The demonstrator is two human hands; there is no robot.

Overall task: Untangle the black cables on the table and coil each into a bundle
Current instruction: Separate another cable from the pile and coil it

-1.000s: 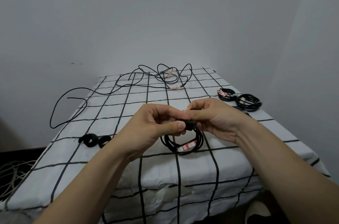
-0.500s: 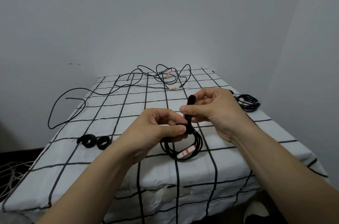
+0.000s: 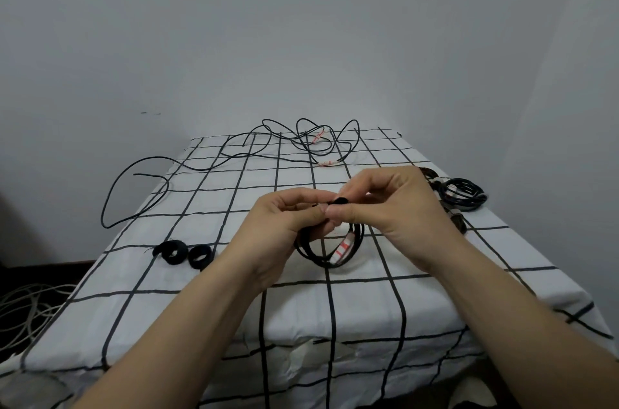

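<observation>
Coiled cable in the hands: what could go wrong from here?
1. The black strap is only pinched by fingertips of the left hand and right hand; if it slips, the coiled cable may spring open.
2. The loose cable overhangs the table's left edge and might slide off.

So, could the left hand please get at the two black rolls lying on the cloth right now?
Probably not yet: the left hand is pinching the coiled cable. The black rolls lie unobstructed.

Matt cotton tablecloth (image 3: pixel 435 274); smooth rubbery coiled cable (image 3: pixel 321 257); fuzzy straps (image 3: pixel 182 252).
</observation>
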